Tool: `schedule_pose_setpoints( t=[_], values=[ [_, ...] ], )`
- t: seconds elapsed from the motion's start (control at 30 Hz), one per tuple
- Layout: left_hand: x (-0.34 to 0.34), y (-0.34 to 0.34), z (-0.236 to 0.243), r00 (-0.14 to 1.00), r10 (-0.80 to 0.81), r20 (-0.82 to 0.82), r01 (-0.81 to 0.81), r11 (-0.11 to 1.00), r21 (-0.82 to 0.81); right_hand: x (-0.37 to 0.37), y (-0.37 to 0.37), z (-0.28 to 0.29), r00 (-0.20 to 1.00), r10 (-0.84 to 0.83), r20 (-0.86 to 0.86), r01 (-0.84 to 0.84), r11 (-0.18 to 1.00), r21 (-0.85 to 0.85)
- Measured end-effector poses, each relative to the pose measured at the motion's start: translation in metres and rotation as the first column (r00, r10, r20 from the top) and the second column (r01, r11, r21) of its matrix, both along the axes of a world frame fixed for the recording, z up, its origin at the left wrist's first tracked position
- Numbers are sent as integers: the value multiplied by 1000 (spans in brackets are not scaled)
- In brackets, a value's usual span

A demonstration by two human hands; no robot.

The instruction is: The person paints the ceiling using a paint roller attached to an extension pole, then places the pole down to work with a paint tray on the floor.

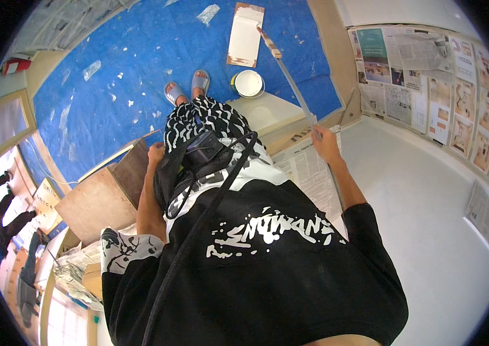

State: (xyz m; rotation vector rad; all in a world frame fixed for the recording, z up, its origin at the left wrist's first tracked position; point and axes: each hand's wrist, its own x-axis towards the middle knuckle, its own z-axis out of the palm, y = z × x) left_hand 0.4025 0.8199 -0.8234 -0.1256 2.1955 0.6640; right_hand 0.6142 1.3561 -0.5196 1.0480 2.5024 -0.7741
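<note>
My right hand (327, 145) is closed round a long grey pole (296, 89). The pole slants away toward the upper middle, where a wooden piece (271, 45) is fixed to its far end. That end reaches over a long board (243, 43) coated in white, with brown showing at both ends. Just nearer to me stands an open bucket (249, 83) of white paint. At my left hip, my left hand (156, 152) has its fingers curled, beside a brown wooden box (97, 202). Whatever those fingers may hold is hidden.
Blue sheeting (112, 92), spotted with white, covers the floor under my feet. Newspaper (412, 75) lines the wall at right, above a smooth white surface (417, 202). A black strap and pouch (204, 149) hang at my waist. Another person's dark-clothed legs (8, 219) show at far left.
</note>
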Motion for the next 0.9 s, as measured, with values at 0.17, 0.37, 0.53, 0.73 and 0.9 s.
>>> schedule_pose_setpoints(
  t=[0.17,0.37,0.53,0.73,0.9],
  values=[
    [0,11,8,1000,-9,20,9,1000,-29,45,-35,27,999,10,42,-8,999,-39],
    [-10,13,-5,993,-117,-11,117,993,0,63,-78,78,993,-76,87,83,994,-73],
    [-11,18,-6,995,-93,-24,93,996,9,74,-99,106,976,-145,164,155,987,-50],
    [-11,20,-18,997,-63,55,63,998,13,81,-121,121,951,-225,213,252,962,-108],
    [-10,14,-28,994,-100,-37,100,995,6,88,-115,107,973,-170,158,190,974,-120]
  ],
)
